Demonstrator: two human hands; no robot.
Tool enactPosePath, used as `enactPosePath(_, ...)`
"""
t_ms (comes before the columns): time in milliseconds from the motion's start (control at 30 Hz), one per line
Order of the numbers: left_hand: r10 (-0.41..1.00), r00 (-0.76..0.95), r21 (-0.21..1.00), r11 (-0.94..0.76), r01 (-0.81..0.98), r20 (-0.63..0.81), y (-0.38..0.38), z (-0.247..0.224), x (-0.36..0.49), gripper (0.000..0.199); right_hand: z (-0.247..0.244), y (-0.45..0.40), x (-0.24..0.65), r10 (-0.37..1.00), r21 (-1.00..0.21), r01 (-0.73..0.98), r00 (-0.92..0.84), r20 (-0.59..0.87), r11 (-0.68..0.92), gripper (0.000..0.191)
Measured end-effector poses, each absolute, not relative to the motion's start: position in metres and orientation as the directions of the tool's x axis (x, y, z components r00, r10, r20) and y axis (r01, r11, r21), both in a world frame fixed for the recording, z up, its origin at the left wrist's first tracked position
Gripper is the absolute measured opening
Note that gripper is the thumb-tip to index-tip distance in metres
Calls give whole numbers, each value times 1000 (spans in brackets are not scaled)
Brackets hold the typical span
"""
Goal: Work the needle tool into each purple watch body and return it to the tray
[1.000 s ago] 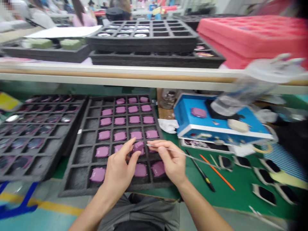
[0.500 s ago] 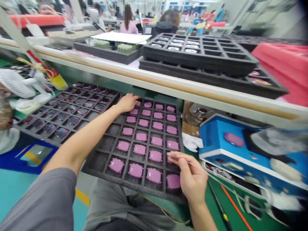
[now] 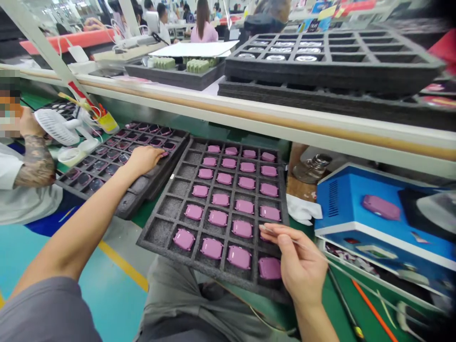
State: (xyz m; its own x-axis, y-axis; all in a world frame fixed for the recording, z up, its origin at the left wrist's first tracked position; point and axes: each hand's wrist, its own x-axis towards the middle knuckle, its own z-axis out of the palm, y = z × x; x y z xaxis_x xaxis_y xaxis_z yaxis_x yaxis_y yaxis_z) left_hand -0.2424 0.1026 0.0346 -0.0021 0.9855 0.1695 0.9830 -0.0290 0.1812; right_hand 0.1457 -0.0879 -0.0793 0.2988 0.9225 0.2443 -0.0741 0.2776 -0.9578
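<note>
A right hand [image 3: 301, 266] pinches a thin metal pick [image 3: 270, 231] between thumb and fingertips, its tip over a partly hidden cell near the corner of a black foam tray [image 3: 160, 232] holding rows of glossy lilac rounded-square pieces [image 3: 239, 257]. The left hand [image 3: 144, 160] lies flat, fingers together, reaching across to the edge of a second foam tray [image 3: 137, 187]; whether it grips anything cannot be told. The pieces sit loose in their cells between the hands, and they look light, stiff and slick. Their shiny faces probably mark easily, so the rims look the safest place to take hold.
</note>
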Motion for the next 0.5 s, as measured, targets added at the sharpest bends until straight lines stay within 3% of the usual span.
enactPosePath(133, 962, 7, 255, -79, 964, 272, 46, 34, -183, 38, -76, -86, 143, 918, -949, -95, 299, 262, 302, 15)
enactPosePath(233, 963, 75, 681, -236, 693, 258, -12, 15, -110, 32, -74, -85, 141, 899, -937, -97, 331, 286, 334, 15)
enactPosePath(333, 988, 104, 893, -149, 424, 116, -50, -9, -47, 29, -72, -84, 141, 883, -926, -110, 358, 302, 361, 15)
enactPosePath(500, 991, 130, 966, -62, 251, 29, -55, -30, -11, 30, -70, -81, 142, 888, -919, -135, 340, 309, 371, 15)
